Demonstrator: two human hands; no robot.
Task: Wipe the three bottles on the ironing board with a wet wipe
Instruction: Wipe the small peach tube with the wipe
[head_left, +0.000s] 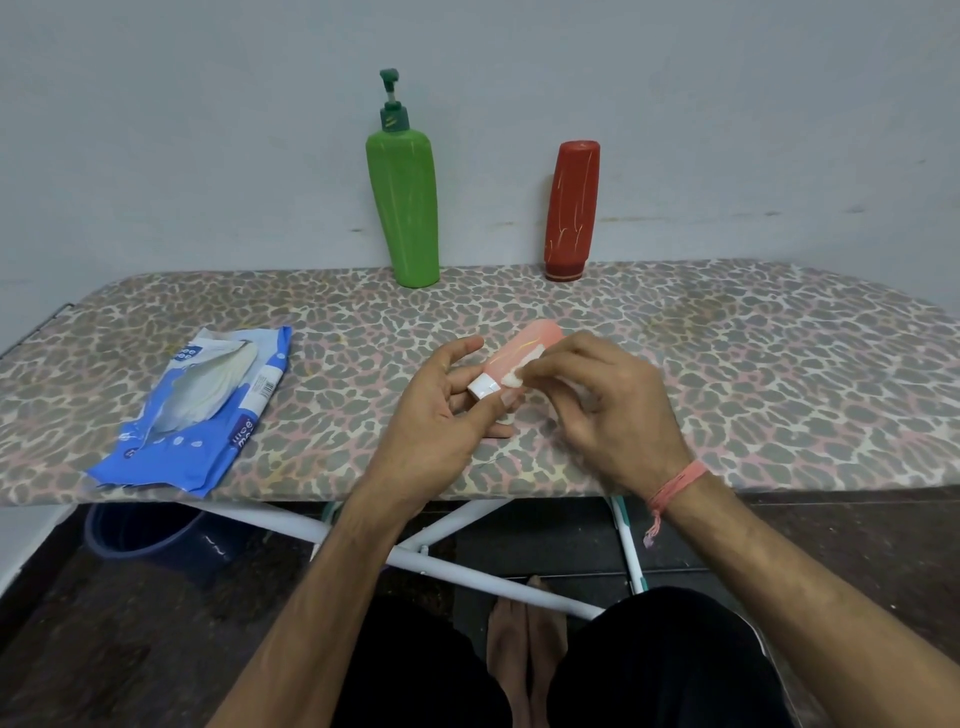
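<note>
Ironing board, leopard-print cover, stood against wall. Blue wipes pack lay flat at left near edge. Green pump bottle and red bottle stood upright at far edge, well apart. Left hand held small pink bottle by white cap end, grip curled round it. Right hand pinched white wet wipe, pressed against pink bottle's side.

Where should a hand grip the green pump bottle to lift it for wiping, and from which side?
Probably round the body of the green bottle, below the shoulder, coming from the front. It stands upright against the wall, so the back is blocked. The thin pump head looks a poor hold, and the body is broad enough for fingers to wrap.
</note>
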